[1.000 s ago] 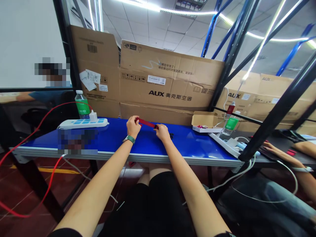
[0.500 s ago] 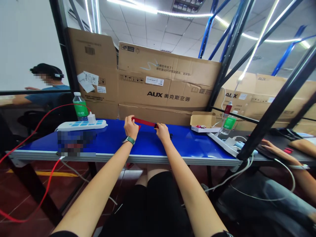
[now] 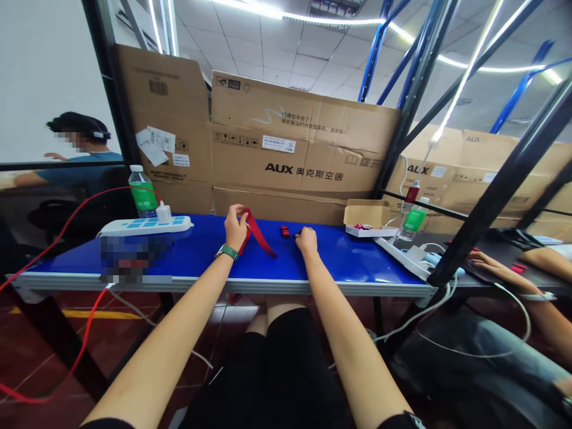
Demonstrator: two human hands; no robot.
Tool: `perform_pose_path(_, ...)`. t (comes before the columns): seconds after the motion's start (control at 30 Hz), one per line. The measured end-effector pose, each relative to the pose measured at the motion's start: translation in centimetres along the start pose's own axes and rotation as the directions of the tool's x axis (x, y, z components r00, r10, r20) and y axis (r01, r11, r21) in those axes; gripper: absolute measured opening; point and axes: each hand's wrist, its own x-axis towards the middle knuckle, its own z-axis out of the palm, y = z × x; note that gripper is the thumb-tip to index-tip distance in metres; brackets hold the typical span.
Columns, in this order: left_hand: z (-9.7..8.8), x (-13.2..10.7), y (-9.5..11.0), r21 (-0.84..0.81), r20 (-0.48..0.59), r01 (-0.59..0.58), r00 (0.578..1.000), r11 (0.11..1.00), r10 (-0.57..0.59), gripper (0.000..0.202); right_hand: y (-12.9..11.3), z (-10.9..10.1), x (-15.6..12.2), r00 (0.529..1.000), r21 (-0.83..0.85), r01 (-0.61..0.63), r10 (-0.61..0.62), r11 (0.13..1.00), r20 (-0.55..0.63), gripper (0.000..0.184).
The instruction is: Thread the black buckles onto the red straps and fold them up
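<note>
red strap (image 3: pixel 261 235), held in left hand (image 3: pixel 234 227)

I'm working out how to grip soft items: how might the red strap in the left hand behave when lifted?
The red strap will probably flop, since it bends at the left hand and trails downward. It's likely light, looking like a thin band. Its flat shape makes rolling unlikely.

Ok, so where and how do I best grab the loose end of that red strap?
Probably pinch the red strap near its lower tip, coming from the right with your right hand. That end slants down and rightward, free of your left hand, which holds the strap higher up. It's flat and thin, so thumb and finger on its two faces should suit.
</note>
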Motion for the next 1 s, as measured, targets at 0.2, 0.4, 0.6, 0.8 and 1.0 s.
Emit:
perform_pose_path(0.2,1.0,-0.6,-1.8,0.163,0.418,0.008,0.905,0.987,-0.076,0.013,-1.4,-0.4,-1.0,0.997,-0.076,-0.059,0.063,0.995,0.048,0.039)
perform_pose_path(0.4,1.3,-1.9,-0.9,0.489,0.651,-0.192,0.729,0.851,-0.21,0.026,-2.7,-0.6,-1.4,0.974,-0.107,0.219,-0.21,0.97,0.088,0.039)
perform_pose_path(0.6,1.2,-2.3,-0.5,0.459,0.697,-0.293,0.704,0.839,-0.136,0.029,-3.4,-0.1,-1.6,0.904,-0.151,0.404,-0.368,0.902,0.219,0.03)
perform_pose_path(0.8,1.0,-2.0,0.2,0.478,0.676,-0.278,0.722,0.833,-0.147,0.033,-3.2,0.0,-1.3,0.856,-0.052,0.474,-0.447,0.879,0.259,0.024)
perform_pose_path(1.0,1.0,-2.3,-0.4,0.484,0.668,-0.297,0.733,0.823,-0.128,0.025,-3.2,0.5,-1.4,0.803,-0.029,0.563,-0.538,0.826,0.256,0.029)
